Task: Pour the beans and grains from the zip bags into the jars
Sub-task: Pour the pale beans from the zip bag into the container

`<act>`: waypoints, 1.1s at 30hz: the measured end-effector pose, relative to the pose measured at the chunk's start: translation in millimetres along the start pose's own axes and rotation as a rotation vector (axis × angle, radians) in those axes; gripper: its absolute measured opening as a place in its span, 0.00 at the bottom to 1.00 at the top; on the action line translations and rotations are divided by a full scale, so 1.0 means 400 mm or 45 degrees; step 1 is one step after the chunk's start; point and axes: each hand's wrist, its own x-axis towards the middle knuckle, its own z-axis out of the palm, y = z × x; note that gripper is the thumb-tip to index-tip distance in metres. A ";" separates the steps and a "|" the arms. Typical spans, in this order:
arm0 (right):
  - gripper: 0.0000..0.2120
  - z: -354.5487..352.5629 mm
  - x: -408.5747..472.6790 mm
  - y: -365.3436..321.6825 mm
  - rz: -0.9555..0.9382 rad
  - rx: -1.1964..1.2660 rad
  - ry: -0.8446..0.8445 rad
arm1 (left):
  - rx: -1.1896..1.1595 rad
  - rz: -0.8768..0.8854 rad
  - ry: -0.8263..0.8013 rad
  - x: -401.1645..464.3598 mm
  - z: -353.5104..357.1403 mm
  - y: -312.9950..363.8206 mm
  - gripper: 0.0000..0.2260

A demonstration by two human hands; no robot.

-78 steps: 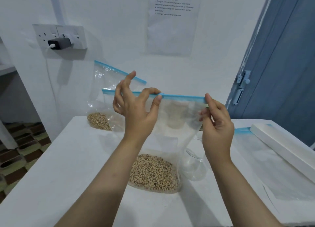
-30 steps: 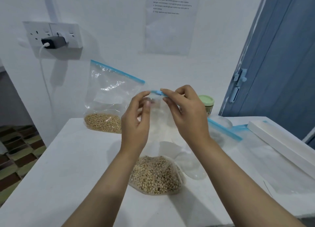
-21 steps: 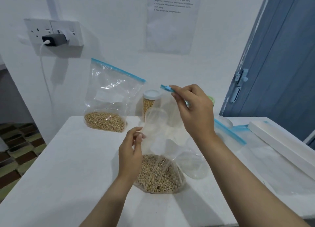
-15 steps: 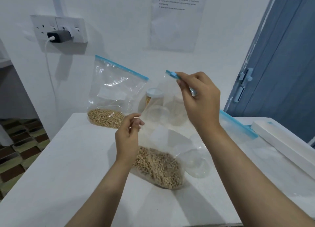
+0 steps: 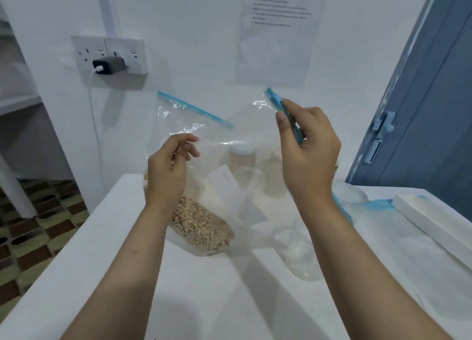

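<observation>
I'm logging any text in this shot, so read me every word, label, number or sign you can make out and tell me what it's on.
White paper sheet taped to the wall: a heading and several numbered lines of print, too small and blurred to read.
White label panel on the clear zip bag of beans: no legible writing.
White double wall socket: no readable markings.
Nothing else carries text I can read.
</observation>
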 end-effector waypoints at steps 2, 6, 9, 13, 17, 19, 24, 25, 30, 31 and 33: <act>0.11 0.012 -0.026 0.005 0.050 0.028 0.002 | 0.023 -0.003 -0.013 -0.002 -0.011 -0.012 0.22; 0.13 0.028 -0.060 0.025 0.100 0.029 -0.028 | 0.030 -0.058 -0.063 -0.017 -0.016 -0.046 0.20; 0.16 0.035 -0.068 0.042 0.097 0.004 -0.055 | 0.085 -0.094 -0.086 -0.027 -0.015 -0.061 0.18; 0.18 0.037 -0.080 0.079 0.039 -0.104 -0.104 | 0.306 -0.054 -0.106 -0.047 -0.041 -0.099 0.09; 0.17 0.022 -0.098 0.117 0.068 -0.204 -0.127 | 0.531 -0.001 -0.111 -0.099 -0.087 -0.174 0.15; 0.18 0.015 -0.110 0.124 0.107 -0.226 -0.131 | 0.620 -0.001 -0.113 -0.122 -0.104 -0.206 0.17; 0.14 -0.005 -0.134 0.134 0.186 -0.237 -0.079 | 0.524 -0.240 -0.106 -0.180 -0.134 -0.241 0.13; 0.14 -0.009 -0.139 0.135 0.199 -0.244 -0.074 | 0.468 -0.297 -0.116 -0.190 -0.138 -0.244 0.13; 0.14 -0.019 -0.156 0.135 0.187 -0.264 -0.096 | 0.121 -0.524 -0.125 -0.215 -0.130 -0.244 0.15; 0.14 -0.020 -0.158 0.135 0.183 -0.266 -0.102 | 0.074 -0.557 -0.108 -0.214 -0.125 -0.244 0.16; 0.15 -0.024 -0.163 0.135 0.189 -0.273 -0.112 | 0.018 -0.576 -0.073 -0.210 -0.116 -0.247 0.17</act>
